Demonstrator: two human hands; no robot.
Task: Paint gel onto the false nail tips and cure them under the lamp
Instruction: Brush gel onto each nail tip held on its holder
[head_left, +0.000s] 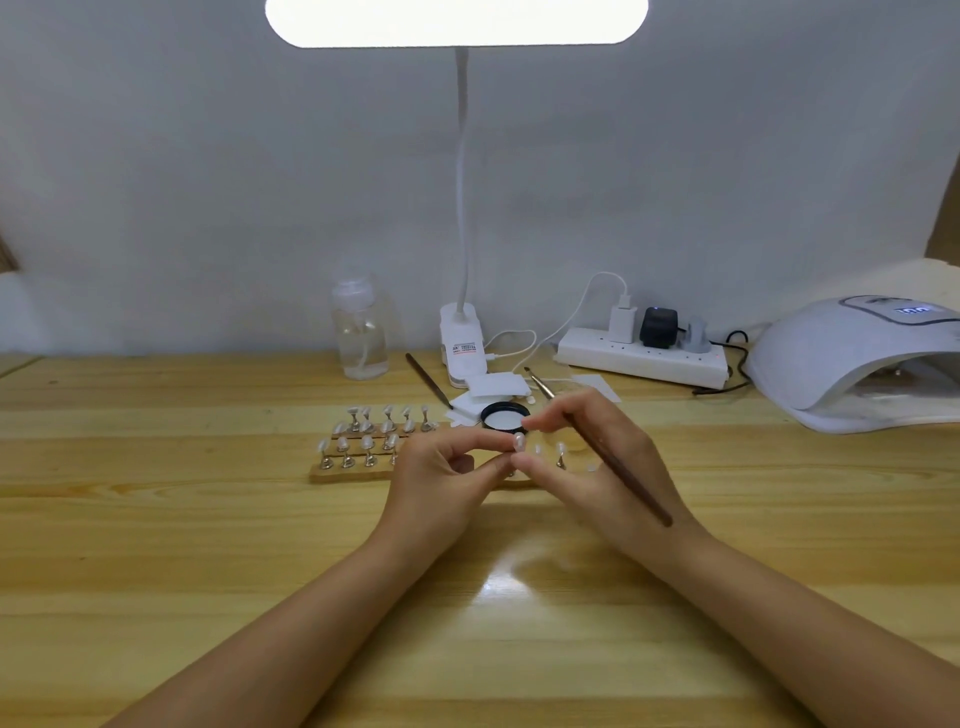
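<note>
Left grip and right grip pinching one nail tip, brush tucked in right, bare table nearer.

2 brushes, 2 lamps, 1 bottle.

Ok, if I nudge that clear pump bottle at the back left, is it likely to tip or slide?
The clear pump bottle looks tall for its base, so a push near the top would probably tip it. Only a shallow layer of liquid shows at the bottom, so it is likely light and may skid on the glossy wooden table.
</note>
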